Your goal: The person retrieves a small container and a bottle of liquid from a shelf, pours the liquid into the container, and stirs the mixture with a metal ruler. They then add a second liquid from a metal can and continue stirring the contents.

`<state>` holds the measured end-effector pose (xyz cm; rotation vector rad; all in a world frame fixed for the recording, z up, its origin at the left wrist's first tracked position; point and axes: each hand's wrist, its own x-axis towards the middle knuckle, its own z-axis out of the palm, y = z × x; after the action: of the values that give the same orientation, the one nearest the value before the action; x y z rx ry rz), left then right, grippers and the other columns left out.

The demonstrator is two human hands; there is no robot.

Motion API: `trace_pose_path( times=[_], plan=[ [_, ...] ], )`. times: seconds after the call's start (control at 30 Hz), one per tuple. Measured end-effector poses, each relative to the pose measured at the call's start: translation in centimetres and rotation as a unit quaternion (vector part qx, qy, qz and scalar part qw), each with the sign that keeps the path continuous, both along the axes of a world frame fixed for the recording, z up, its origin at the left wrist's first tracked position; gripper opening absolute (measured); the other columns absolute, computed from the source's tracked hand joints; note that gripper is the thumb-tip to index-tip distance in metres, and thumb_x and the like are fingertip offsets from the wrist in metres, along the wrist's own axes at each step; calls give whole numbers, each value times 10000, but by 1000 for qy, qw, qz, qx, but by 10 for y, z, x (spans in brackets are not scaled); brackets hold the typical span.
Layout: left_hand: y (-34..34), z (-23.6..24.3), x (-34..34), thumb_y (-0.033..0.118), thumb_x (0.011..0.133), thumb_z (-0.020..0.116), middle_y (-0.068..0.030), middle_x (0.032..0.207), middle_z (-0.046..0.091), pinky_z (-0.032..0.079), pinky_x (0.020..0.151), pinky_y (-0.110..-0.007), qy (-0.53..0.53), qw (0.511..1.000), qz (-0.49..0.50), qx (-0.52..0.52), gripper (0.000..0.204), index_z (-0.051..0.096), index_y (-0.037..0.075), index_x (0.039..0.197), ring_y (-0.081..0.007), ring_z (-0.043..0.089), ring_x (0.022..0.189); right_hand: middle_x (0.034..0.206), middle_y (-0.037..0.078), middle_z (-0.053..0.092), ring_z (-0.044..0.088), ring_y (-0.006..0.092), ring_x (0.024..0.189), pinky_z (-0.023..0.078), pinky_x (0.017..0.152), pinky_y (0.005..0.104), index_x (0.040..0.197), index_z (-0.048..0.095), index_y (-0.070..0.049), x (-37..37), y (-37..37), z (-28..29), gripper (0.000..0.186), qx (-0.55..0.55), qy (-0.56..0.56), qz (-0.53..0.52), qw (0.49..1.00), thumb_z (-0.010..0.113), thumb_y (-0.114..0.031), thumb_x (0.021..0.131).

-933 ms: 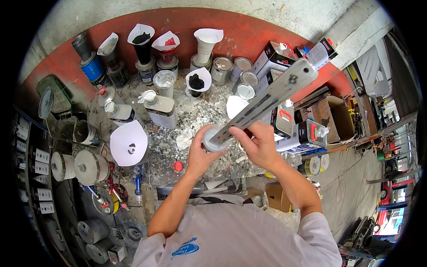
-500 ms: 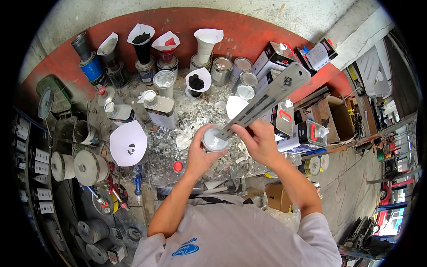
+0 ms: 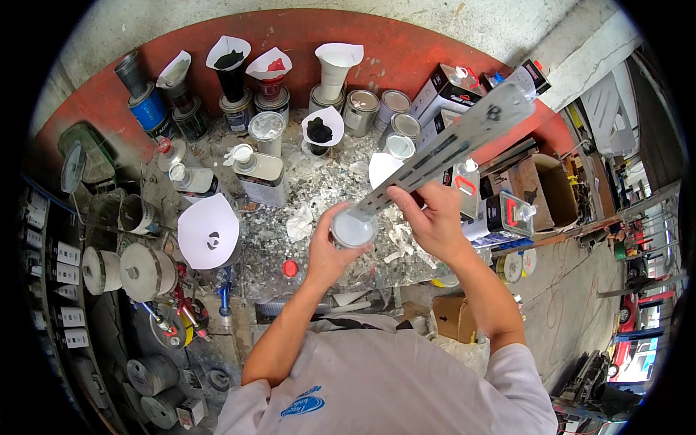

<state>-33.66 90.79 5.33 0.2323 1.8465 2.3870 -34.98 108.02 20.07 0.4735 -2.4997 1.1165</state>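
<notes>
My left hand (image 3: pixel 328 246) is wrapped round a small clear cup (image 3: pixel 354 229) with whitish liquid in it, above the paint-spattered bench (image 3: pixel 283 254). In my right hand (image 3: pixel 435 217) is a long flat metal mixing stick (image 3: pixel 449 148) with slots along it, pinched near its lower part. The stick's low end dips into the cup, and its wide end slants up and away to the right. A red cap (image 3: pixel 290 269) lies on the bench left of my left forearm. Crumpled white paper (image 3: pixel 299 226) is just beyond my left hand.
Paint cans (image 3: pixel 362 112) and cups with paper strainers (image 3: pixel 230 61) line the back. Rectangular metal cans (image 3: pixel 261 174) stand left; more jugs (image 3: pixel 504 217) stand right. A white paper sheet (image 3: pixel 209 230) covers a container at left. Spray guns (image 3: pixel 190 313) hang by the front left edge.
My right hand has moved slightly right, and the stick's upper end has swung right and lower. The cup stays in my left hand, its liquid more visible.
</notes>
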Motion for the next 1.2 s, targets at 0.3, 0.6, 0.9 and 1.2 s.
trace_pose_path(
  times=[0.3,0.6,0.9,1.2],
  plan=[
    [-2,-2,-4,15,678,875,-99,1344,579,497,1010,-342,-11,1000,1,8,828,492,59,1410,-195,591,1212,677,116,614,540,200,519,421,507,332,970,724,-11,16,-9,-18,141,-17,-51,13,998,733,-139,912],
    [2,0,-1,21,678,886,-100,1351,571,497,1012,-346,11,1000,1,-6,837,484,59,1412,-202,591,1213,694,123,630,546,221,519,424,509,328,957,716,-13,2,-3,1,118,3,20,-1,1000,732,-117,904],
    [0,-6,-4,16,672,885,-108,1364,567,501,1014,-352,1,1000,-3,2,843,482,58,1411,-209,586,1223,674,112,609,546,187,533,426,512,321,979,722,-18,15,-7,-22,130,-12,-50,21,998,730,-129,911],
    [3,-10,-2,30,672,887,-105,1395,541,475,1052,-358,8,1000,-5,-11,849,481,57,1417,-221,556,1268,710,112,644,564,202,552,430,528,316,976,716,-8,5,-3,3,117,-29,18,-9,999,720,-108,917]
  ],
)
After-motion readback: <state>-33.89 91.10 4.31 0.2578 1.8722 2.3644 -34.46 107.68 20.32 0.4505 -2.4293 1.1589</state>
